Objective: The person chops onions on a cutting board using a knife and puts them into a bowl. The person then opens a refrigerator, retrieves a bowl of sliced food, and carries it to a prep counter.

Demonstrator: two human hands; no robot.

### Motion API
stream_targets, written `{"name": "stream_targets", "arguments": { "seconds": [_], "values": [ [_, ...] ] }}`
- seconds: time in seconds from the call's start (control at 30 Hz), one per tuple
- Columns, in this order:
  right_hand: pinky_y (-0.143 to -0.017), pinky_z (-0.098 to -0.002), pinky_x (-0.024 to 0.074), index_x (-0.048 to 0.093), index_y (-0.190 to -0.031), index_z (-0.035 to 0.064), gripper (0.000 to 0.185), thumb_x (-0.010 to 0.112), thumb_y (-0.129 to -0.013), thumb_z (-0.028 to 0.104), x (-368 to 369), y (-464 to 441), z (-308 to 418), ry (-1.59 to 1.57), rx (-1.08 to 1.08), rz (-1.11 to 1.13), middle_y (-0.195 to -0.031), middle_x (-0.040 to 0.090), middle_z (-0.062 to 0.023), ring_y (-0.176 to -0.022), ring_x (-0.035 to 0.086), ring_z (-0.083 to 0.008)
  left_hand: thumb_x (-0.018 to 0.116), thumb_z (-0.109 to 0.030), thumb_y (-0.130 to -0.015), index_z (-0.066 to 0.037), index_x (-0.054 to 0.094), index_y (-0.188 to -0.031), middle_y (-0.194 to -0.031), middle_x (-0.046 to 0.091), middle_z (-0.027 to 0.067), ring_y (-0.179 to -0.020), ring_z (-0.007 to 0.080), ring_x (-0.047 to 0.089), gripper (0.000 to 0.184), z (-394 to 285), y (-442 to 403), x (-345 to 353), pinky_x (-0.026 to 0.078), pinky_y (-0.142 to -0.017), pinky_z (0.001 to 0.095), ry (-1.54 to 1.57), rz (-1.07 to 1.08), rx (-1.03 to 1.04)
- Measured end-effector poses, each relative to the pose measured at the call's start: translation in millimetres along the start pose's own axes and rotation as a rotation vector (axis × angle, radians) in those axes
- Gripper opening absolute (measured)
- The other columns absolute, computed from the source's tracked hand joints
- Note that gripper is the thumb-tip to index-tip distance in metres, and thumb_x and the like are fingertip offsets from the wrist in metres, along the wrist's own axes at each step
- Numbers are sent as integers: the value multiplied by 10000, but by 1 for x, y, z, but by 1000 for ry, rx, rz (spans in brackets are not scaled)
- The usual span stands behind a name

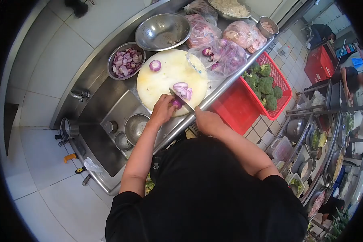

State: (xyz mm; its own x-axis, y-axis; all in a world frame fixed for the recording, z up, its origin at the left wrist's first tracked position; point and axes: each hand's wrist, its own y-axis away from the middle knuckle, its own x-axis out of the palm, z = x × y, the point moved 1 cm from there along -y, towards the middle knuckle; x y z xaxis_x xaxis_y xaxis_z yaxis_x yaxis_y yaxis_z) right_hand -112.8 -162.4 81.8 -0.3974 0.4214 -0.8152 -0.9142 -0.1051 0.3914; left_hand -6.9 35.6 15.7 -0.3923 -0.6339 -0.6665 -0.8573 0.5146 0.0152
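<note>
My right hand (209, 122) is closed round the handle of a kitchen knife (184, 102), its blade lying across a round cutting board (149, 86). With curled fingers, my left hand (162, 109) grips a red onion (177, 104) at the board's near edge, right beside the blade. Cut onion pieces (183, 90) lie just past the knife. A peeled red onion (155, 65) sits alone farther back on the board. To its left, a metal bowl (109, 67) holds many onion pieces.
A steel colander (143, 38), a plastic bag of onions (234, 60) and bagged meat (246, 34) crowd the counter behind the board. The sink (97, 135) lies left; a red basket of broccoli (285, 86) stands right. Another person (352, 82) is by the shelves.
</note>
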Motion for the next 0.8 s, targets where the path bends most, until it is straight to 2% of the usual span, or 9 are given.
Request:
{"name": "stream_targets", "arguments": {
  "seconds": [0.17, 0.27, 0.33, 0.43, 0.57, 0.63, 0.7, 0.8],
  "values": [
    [-733, -552, 532, 458, -1097, -33, 212, 458, -916, 79, -6, 7, 13, -25, 5, -22, -849, 684, -274, -843, 691, -431, 714, -82, -857, -39, 609, -1193, -1145, 598, 181, -1070, 344, 624, 354, 9, 7, 8, 510, -923, 395, 40, -23, 3],
    [-715, -545, 535, 462, -1077, -31, 201, 469, -909, 80, 9, -6, -3, -23, -9, -39, -839, 686, -265, -827, 692, -433, 699, -47, -859, -33, 604, -1197, -1143, 596, 180, -1058, 343, 633, 351, 9, 1, 5, 517, -916, 393, 86, -44, 55],
    [-710, -545, 537, 464, -1064, -26, 193, 480, -910, 89, -3, -2, 10, 5, -29, -56, -833, 687, -260, -821, 693, -433, 714, -50, -880, 23, 607, -1175, -1127, 592, 167, -1065, 318, 649, 322, 8, 6, 3, 550, -894, 370, 31, -23, 55],
    [-717, -553, 525, 464, -1076, -20, 201, 472, -927, 114, 4, -4, 10, -15, -8, -44, -822, 682, -256, -816, 683, -434, 685, -36, -866, -13, 601, -1191, -1146, 596, 176, -1056, 340, 640, 337, 20, 6, 12, 523, -908, 396, 133, -65, 59],
    [-706, -556, 512, 458, -1074, -16, 203, 468, -946, 141, 2, -11, 5, 5, -40, -54, -801, 672, -252, -790, 670, -441, 683, -44, -876, -15, 605, -1190, -1148, 597, 173, -1062, 334, 640, 325, 14, 5, 10, 522, -909, 398, 79, -68, 49],
    [-699, -555, 512, 454, -1068, -16, 203, 473, -946, 144, -2, -7, 13, 8, -52, -49, -795, 670, -251, -780, 669, -443, 688, -46, -898, 12, 607, -1169, -1111, 603, 173, -1033, 318, 663, 289, 12, 8, 9, 549, -878, 369, 104, -75, 80],
    [-730, -550, 536, 460, -1075, -23, 202, 467, -923, 110, -7, -2, 21, -39, -15, -52, -856, 685, -271, -844, 690, -438, 687, -56, -902, 8, 608, -1167, -1118, 603, 173, -1036, 316, 662, 284, 8, 9, 6, 548, -876, 371, 105, -75, 61],
    [-728, -552, 534, 457, -1076, -23, 197, 455, -926, 103, 10, -7, 8, -32, -11, 9, -866, 686, -271, -842, 689, -437, 679, -61, -903, -3, 605, -1179, -1126, 600, 172, -1034, 321, 658, 292, 10, 13, 8, 538, -878, 375, 78, -72, 53]
  ]
}}
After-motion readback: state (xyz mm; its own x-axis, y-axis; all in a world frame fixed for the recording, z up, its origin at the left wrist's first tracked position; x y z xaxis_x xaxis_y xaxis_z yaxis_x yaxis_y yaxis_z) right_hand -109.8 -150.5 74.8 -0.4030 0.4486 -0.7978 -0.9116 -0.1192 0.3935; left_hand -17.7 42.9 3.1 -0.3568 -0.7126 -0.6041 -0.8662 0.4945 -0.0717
